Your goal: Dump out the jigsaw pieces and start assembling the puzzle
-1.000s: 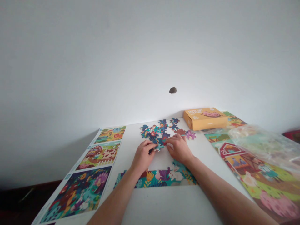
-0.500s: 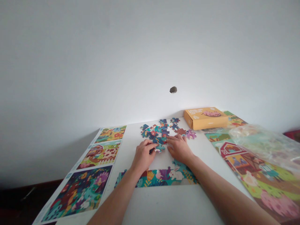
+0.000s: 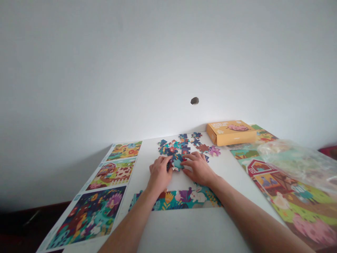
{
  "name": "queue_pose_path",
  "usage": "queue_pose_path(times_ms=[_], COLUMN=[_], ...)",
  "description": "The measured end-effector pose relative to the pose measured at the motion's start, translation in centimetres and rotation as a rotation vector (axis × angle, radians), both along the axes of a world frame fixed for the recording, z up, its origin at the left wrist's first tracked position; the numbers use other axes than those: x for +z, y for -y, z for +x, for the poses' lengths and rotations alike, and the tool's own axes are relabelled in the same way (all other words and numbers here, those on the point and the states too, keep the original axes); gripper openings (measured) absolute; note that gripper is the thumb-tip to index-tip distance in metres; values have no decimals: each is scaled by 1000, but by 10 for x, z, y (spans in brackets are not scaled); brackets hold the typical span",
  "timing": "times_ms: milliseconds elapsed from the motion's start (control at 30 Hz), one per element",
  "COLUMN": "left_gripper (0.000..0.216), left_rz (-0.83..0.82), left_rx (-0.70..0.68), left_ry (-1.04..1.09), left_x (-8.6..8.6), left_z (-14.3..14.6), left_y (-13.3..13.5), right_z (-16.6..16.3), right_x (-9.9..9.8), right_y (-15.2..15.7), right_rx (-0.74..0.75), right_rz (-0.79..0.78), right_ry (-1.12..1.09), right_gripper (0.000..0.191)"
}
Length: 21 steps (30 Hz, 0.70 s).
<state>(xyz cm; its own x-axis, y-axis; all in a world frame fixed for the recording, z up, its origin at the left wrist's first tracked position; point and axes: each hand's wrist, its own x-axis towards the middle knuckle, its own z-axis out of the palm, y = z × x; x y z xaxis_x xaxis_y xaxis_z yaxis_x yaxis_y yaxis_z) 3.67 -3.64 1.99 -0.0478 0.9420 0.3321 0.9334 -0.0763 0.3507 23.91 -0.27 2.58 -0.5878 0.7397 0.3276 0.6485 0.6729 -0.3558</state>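
My left hand (image 3: 159, 174) is closed on a teal jigsaw puzzle piece (image 3: 177, 164) with a white figure on it, thumb and fingers at its left side. On the other side, my right hand (image 3: 199, 168) has its fingers apart, their tips at the piece's right edge. Just beyond both hands lies a cluster of loose puzzle pieces (image 3: 171, 150), mostly dark blue. Nearer to me, partly behind my forearms, a joined strip of puzzle (image 3: 184, 199) shows a white rabbit, leaves and flowers.
A yellow puzzle box (image 3: 231, 133) stands at the back right by the wall. Crumpled clear plastic (image 3: 297, 158) covers part of a farm picture (image 3: 289, 203) on the right. Three picture sheets (image 3: 91, 218) line the table's left edge. A brown piece (image 3: 202, 148) and a purple piece (image 3: 214, 151) lie near the box.
My right hand has drawn back slightly toward me, uncovering a dark piece beyond it, and its fingers have spread. The teal piece has shifted a little left and turned between my hands.
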Motion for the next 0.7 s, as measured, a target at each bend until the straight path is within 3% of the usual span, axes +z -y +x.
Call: queue_pose_path(times_ms=[133, 333, 433, 533, 700], left_gripper=[35, 30, 30, 29, 29], left_rz=[43, 76, 42, 33, 7], left_rx=[116, -114, -135, -110, -118], left_ry=[8, 10, -12, -11, -13], left_x=[1, 2, 0, -1, -1], left_z=[-6, 1, 4, 4, 2], left_y=[-2, 2, 3, 3, 3], right_z=[1, -1, -3, -13, -46], right_x=[0, 3, 8, 16, 25], right_y=[0, 3, -1, -17, -67], right_rx=[-19, -37, -166, -284, -272], right_rz=[-20, -20, -41, -48, -76], right_ry=[30, -8, -8, 40, 181], right_gripper=[27, 28, 27, 28, 39])
